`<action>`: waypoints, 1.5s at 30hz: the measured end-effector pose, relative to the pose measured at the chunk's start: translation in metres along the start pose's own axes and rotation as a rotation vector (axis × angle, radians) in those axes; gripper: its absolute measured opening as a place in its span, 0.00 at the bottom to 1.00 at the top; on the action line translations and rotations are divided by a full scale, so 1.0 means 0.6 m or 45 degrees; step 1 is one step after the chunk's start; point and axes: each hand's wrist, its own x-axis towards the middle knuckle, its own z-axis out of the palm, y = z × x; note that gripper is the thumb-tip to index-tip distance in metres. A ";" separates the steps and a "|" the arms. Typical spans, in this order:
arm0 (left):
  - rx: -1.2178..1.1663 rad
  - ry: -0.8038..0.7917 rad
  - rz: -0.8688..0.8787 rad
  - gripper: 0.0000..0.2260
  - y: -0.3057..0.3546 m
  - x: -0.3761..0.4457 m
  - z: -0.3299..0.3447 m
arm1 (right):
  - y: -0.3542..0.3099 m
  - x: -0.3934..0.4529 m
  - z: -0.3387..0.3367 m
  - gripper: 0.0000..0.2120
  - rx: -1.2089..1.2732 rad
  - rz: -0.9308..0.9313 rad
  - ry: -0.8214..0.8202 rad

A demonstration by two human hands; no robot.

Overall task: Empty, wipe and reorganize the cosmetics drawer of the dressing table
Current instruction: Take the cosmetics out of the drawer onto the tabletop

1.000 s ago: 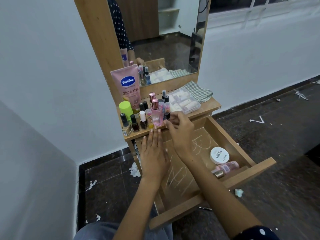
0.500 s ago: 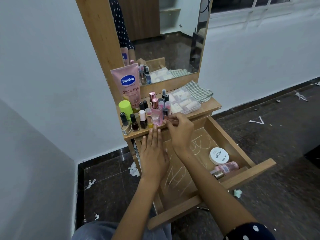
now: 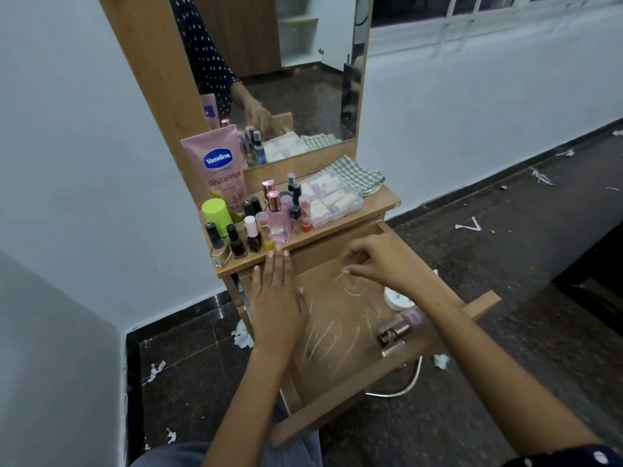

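right hand (image 3: pixel 377 261) hovering over the back of the open wooden drawer (image 3: pixel 340 318), fingers curled together with nothing visibly held, probably reaching for what remains. left hand (image 3: pixel 274 298) laid flat, fingers straight, on the drawer's left side up to the tabletop (image 3: pixel 377 205) edge, likely steadying it. still inside at right: white round jar (image 3: pixel 397 298) and pink bottle with metallic cap (image 3: pixel 403 326). bottles and pink lotion tube (image 3: pixel 220 173) parked upright above, keeping the scribbled drawer floor free for wiping.

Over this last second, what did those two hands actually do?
The right hand drew back from the bottles on the tabletop and now hovers over the open drawer, fingers loosely curled. The left hand stayed flat at the drawer's left edge. Bottles, jar unmoved.
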 end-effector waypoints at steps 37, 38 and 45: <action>0.027 -0.004 -0.003 0.28 -0.005 0.000 0.003 | -0.030 0.183 0.000 0.16 0.053 0.006 0.415; 0.030 -0.006 -0.004 0.28 -0.005 0.000 0.004 | -0.025 0.180 0.002 0.16 0.075 0.001 0.414; 0.011 0.018 -0.015 0.28 -0.005 0.002 0.008 | 0.000 0.057 -0.028 0.07 -0.016 -0.268 0.485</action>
